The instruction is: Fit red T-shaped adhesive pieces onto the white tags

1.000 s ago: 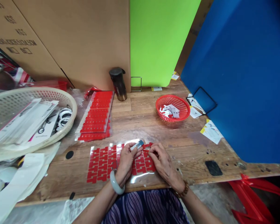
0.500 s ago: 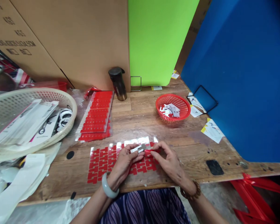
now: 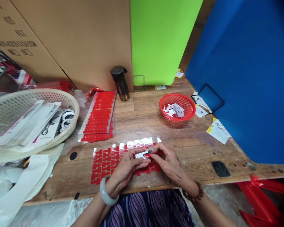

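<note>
The cardboard (image 3: pixel 85 41) reads "PCS", "KGS" twice, and a "MEAS" line ending "CM".

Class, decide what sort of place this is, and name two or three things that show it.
Probably a workshop or packing area: a sheet of red shapes on a wooden table, a red basket of small pieces, and large cardboard printed "KGS".

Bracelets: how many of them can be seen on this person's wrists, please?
2. A pale bangle is around the wrist of the left hand; a brown beaded bracelet is around that of the right hand.
</note>
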The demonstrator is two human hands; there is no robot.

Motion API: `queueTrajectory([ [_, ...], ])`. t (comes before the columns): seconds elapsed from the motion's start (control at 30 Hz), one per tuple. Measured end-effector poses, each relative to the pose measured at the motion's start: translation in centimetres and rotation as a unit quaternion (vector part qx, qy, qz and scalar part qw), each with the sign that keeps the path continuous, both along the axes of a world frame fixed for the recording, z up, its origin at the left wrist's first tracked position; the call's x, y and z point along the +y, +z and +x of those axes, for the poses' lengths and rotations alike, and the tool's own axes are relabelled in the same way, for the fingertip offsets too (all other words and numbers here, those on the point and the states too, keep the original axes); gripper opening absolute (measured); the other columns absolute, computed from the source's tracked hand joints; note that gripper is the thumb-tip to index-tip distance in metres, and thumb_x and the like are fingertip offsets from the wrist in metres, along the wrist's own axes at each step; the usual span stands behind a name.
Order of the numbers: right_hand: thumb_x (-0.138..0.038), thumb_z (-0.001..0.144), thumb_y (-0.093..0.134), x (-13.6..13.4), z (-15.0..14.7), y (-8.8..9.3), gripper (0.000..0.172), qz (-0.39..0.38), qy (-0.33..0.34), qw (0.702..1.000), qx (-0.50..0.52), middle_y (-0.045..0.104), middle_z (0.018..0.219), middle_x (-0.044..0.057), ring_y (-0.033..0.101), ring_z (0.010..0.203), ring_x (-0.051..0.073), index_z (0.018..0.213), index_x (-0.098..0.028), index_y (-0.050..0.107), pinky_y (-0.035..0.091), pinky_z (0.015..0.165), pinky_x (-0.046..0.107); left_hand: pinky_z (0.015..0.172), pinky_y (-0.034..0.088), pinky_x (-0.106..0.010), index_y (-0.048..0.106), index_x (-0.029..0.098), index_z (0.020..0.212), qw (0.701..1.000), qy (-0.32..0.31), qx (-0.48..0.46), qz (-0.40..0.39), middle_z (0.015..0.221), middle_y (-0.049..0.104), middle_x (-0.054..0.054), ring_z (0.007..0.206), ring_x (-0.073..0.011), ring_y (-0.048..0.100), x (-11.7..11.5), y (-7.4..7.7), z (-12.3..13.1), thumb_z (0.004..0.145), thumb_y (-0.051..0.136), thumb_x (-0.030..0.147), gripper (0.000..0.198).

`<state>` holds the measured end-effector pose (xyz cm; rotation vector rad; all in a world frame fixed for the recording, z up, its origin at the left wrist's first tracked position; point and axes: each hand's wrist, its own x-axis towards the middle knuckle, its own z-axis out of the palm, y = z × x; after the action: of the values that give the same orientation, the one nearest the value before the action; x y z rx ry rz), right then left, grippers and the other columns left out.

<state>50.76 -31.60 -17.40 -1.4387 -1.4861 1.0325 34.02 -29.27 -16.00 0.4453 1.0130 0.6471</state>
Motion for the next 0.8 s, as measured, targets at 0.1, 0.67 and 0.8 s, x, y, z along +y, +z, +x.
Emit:
queueTrajectory([
  [0.1, -0.016, 0.079, 0.054, -0.03, -0.04, 0.23, 0.007, -0.007, -0.003, 1.0, -0.004, 0.056, 0.072, -0.003, 0.052, 0.068, 0.012, 0.075, -0.02, 0.052, 0.04, 0.063, 0.023, 0.074, 0.056, -0.023, 0.056, 0.007, 0.105, 1.0, -0.008, 0.001, 0.007, 0.088, 0.071, -0.013, 0.075, -0.0183, 0.071, -0.04, 0.29, 0.2, 0.072, 0.062, -0.002, 0.035],
  [0.67, -0.013, 0.079, 0.052, -0.08, -0.02, -0.15, 0.008, -0.006, -0.003, 1.0, 0.009, 0.054, 0.072, -0.003, 0.05, 0.067, 0.012, 0.074, -0.02, 0.052, 0.039, 0.064, 0.023, 0.075, 0.056, -0.024, 0.054, 0.006, 0.108, 1.0, -0.017, 0.002, 0.005, 0.084, 0.072, -0.013, 0.074, -0.018, 0.071, 0.03, 0.46, 0.42, 0.072, 0.061, -0.002, 0.038],
  [0.8, -0.014, 0.079, 0.054, -0.02, 0.05, -0.29, 0.008, -0.012, 0.0, 1.0, 0.02, 0.053, 0.072, -0.004, 0.05, 0.068, 0.012, 0.074, -0.02, 0.05, 0.038, 0.064, 0.023, 0.074, 0.056, -0.024, 0.053, 0.006, 0.11, 1.0, -0.021, 0.006, 0.002, 0.084, 0.072, -0.013, 0.074, -0.0177, 0.071, 0.07, 0.62, 0.51, 0.073, 0.059, -0.003, 0.038],
])
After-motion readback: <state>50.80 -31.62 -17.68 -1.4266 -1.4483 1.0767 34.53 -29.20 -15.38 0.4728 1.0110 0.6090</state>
